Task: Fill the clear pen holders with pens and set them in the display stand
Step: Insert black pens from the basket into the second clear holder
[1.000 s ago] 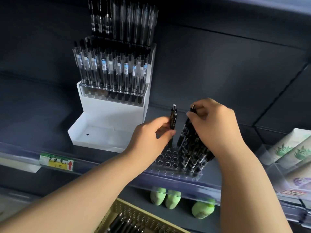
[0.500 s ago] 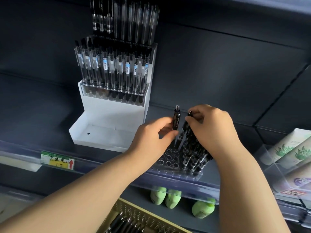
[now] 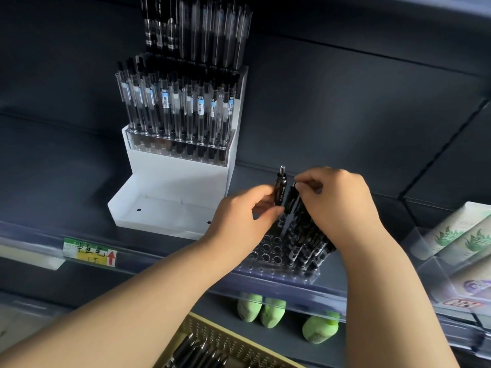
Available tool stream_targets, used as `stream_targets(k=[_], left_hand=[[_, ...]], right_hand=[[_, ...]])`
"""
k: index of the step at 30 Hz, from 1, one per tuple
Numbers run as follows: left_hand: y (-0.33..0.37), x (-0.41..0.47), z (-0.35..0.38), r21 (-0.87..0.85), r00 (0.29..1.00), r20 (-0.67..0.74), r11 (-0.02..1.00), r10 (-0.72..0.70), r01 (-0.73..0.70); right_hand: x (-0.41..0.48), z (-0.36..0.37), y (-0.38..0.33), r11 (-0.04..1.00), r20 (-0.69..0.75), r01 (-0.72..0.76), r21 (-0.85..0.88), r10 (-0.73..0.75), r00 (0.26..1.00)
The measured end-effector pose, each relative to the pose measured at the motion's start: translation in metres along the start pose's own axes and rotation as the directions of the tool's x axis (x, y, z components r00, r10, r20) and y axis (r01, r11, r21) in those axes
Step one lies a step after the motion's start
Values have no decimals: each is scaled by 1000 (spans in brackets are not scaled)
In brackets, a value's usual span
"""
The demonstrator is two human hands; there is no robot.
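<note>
Head camera, looking up at a dark store shelf: a person's left hand pinches a single black pen between thumb and curled fingers, holding it upright with its clicker end on top. Its lower end points down at a clear pen holder that sits at the front edge of the shelf; whether the tip has entered a hole cannot be told. The right hand curls over a bundle of black pens leaning in the right side of the same holder, its thumb and forefinger pinching the top of one of them. Open holes show in the holder's left side, under the left hand.

Just to the left stands a white display stand, stepped in tiers. Its middle tier carries a second clear holder packed with clear-barrelled pens, and more pens rise from the tier above. A yellow and green price label with a red arrow is clipped to the shelf rail. Green objects lie on the shelf below, boxed goods sit at right, and a yellow basket of pens shows at the bottom edge.
</note>
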State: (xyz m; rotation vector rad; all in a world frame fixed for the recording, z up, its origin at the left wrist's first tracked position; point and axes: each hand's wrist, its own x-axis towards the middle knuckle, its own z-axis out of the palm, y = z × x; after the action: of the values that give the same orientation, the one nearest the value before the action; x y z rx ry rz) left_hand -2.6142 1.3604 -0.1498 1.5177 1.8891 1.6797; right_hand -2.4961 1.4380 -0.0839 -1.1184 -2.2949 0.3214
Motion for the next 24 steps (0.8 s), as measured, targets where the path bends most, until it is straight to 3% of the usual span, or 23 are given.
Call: stream_targets(k=[14, 24], left_hand=[[0, 1, 11, 4, 999, 49, 1000, 20, -20], [-13, 2, 22, 212, 961, 201, 966, -189, 145]], right_hand=[[-2, -3, 2, 1000, -3, 8, 2, -8, 1000], [-3, -4, 9, 996, -76, 42, 83, -36, 996]])
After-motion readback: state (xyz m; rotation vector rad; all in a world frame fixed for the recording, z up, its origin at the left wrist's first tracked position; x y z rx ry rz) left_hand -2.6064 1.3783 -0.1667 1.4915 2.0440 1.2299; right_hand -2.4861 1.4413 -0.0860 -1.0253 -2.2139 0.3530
